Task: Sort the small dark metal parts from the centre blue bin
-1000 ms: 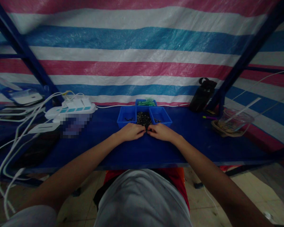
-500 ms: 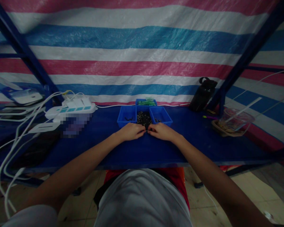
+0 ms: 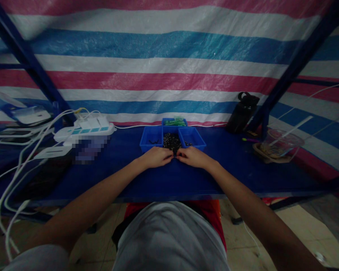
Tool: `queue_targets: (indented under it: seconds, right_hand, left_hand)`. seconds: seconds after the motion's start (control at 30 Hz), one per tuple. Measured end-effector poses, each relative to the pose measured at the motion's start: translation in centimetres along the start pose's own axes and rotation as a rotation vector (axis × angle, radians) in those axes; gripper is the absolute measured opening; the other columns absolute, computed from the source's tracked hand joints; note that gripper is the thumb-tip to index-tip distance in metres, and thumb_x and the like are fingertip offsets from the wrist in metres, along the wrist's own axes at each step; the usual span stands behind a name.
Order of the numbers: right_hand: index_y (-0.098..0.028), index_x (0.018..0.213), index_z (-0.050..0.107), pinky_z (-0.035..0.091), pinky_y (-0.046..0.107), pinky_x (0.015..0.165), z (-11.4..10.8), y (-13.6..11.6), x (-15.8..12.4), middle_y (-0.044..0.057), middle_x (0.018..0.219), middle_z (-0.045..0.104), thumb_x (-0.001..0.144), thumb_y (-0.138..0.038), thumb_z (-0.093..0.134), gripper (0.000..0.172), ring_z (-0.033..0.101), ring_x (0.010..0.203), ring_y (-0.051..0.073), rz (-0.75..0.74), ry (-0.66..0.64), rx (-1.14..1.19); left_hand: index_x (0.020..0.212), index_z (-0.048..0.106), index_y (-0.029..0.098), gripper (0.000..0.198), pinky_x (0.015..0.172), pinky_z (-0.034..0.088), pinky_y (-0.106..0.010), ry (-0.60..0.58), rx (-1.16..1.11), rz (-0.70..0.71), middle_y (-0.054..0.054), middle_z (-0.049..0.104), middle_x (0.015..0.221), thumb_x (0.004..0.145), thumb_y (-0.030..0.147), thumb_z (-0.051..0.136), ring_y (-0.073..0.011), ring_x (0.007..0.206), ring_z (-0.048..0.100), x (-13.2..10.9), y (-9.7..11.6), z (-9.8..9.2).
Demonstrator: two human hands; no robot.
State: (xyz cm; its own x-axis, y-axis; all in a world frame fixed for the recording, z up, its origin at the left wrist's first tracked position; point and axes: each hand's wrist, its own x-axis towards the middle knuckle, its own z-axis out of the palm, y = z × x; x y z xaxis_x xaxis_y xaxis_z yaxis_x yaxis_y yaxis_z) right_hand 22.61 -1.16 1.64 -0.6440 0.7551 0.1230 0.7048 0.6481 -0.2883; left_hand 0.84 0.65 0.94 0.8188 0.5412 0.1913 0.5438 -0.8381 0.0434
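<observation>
My left hand [image 3: 158,157] and my right hand [image 3: 192,157] meet at the front of several small blue bins, fingertips pinched and almost touching. Whatever sits between the fingers is too small to make out. Just beyond them lies a heap of small black and shiny pieces [image 3: 171,141] in the middle bin. The left blue bin [image 3: 151,133] holds a few dark bits, and the right blue bin [image 3: 192,134] has some small pieces near its left front corner. Behind, another bin contains green items [image 3: 175,122].
At left, a white power strip [image 3: 84,130] with many white cables [image 3: 31,150] lies near stacked phones [image 3: 19,133]. A black bottle [image 3: 242,113] stands at back right, beside a clear plastic cup [image 3: 285,142] in a brown tray. A striped tarp [image 3: 164,81] hangs behind the blue table [image 3: 169,184].
</observation>
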Motion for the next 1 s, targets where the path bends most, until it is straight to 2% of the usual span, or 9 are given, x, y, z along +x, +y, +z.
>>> queue_targets:
  seconds: [1.0]
  right_hand:
    - [-0.017, 0.097, 0.062, 0.031, 0.021, 0.058, -0.04, -0.06, 0.02, 0.002, 0.072, 0.066, 0.09, -0.03, 0.051, 0.019, 0.056, 0.064, 0.012, 0.003, -0.009, 0.003]
  left_hand:
    - [0.092, 0.061, 0.02, 0.021, 0.061, 0.038, -0.021, -0.018, 0.017, -0.008, -0.002, 0.064, 0.085, 0.091, 0.029, 0.042, -0.014, 0.075, 0.06, 0.08, 0.15, -0.2]
